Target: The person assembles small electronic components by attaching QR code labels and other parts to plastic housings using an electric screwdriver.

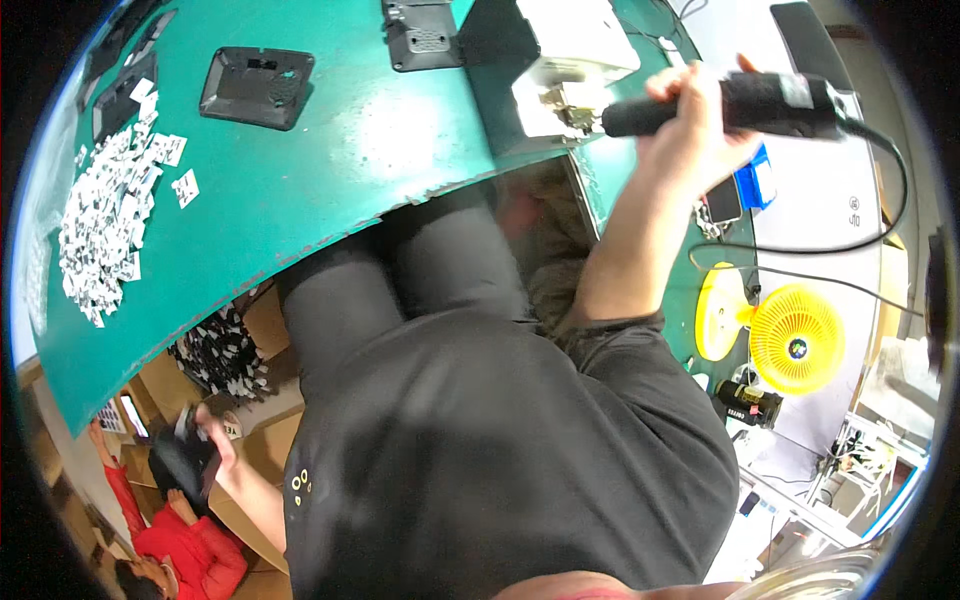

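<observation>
My right hand (pixel 695 125) is wrapped around a black corded electric screwdriver (pixel 775 105), raised at the upper right. The screwdriver's front end points left, at the metal mechanism (pixel 578 108) on a white box-shaped machine (pixel 590 40), which looks like a screw feeder. Low on the left, beyond the table edge, is my left hand (pixel 225 450). It is blurred, with a dark shape beside its fingers, and I cannot make out whether it grips that. A black plastic housing (pixel 235 95) lies on the green table (pixel 340 170); another black housing (pixel 425 38) is at the top.
A heap of small white tags (pixel 105 220) covers the table's left end. Below the edge, black cables (pixel 222 350) fill a cardboard box. A yellow fan (pixel 797 340) stands at right, near the screwdriver's looping cord (pixel 905 190). A person in red (pixel 190 550) sits at lower left.
</observation>
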### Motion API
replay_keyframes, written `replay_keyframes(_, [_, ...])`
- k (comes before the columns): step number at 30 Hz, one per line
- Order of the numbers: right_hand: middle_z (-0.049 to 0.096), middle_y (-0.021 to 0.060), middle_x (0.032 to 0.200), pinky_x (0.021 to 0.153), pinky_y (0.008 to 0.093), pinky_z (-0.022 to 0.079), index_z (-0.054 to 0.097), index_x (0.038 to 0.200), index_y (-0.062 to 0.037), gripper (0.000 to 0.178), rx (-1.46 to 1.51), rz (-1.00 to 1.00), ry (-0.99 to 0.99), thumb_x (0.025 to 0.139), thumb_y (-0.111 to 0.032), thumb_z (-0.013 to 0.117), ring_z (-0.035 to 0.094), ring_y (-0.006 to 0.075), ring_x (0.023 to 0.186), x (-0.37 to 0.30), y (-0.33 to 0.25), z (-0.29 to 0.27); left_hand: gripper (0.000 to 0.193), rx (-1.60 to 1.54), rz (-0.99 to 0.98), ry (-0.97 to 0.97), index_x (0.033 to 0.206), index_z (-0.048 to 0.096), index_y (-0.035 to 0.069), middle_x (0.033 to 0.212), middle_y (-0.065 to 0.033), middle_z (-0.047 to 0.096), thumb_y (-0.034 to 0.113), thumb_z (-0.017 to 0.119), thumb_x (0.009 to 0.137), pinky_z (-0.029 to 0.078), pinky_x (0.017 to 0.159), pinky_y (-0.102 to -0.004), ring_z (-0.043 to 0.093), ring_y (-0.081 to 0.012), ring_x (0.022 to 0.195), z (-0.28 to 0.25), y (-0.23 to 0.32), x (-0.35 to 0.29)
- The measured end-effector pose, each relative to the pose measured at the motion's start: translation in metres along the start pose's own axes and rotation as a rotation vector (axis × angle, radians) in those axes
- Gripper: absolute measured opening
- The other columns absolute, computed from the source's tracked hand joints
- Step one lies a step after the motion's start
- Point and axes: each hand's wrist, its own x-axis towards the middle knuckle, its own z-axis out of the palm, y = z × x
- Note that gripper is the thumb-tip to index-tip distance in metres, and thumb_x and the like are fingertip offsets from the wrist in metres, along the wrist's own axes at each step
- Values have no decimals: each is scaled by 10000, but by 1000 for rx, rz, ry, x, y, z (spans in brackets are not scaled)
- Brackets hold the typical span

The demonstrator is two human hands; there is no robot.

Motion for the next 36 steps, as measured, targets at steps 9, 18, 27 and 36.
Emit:
replay_keyframes(9, [505,69,628,504,283,467,429,1155,11,420,-96,31,-19,773,75,589,526,149,487,-16,18,-4,317,179,93,-191,1219,470,-10,1263,-110,463,119,477,929,395,947,-378,417,-211,1163,-49,-34,-37])
replay_keyframes(18, [561,92,645,533,295,458,428,1238,34,464,84,145,-135,800,43,579,515,141,518,-40,-9,44,249,661,616,64,1122,507,-2,1123,-104,510,68,531,885,426,871,-353,470,-199,1030,-68,-40,-90])
replay_keyframes(27, [599,85,783,570,285,517,521,1034,-7,436,-202,915,-1011,691,-183,725,622,162,595,-101,70,135,190,1105,1093,442,1025,543,6,984,-98,556,18,586,840,457,795,-328,523,-187,897,-79,-50,-102])
replay_keyframes(36, [598,84,722,588,276,491,557,930,-10,342,-228,1031,-1120,691,-202,709,581,145,585,-89,102,163,219,1286,953,383,989,564,41,978,-47,574,-62,629,807,450,797,-263,537,-130,882,123,-116,-3])
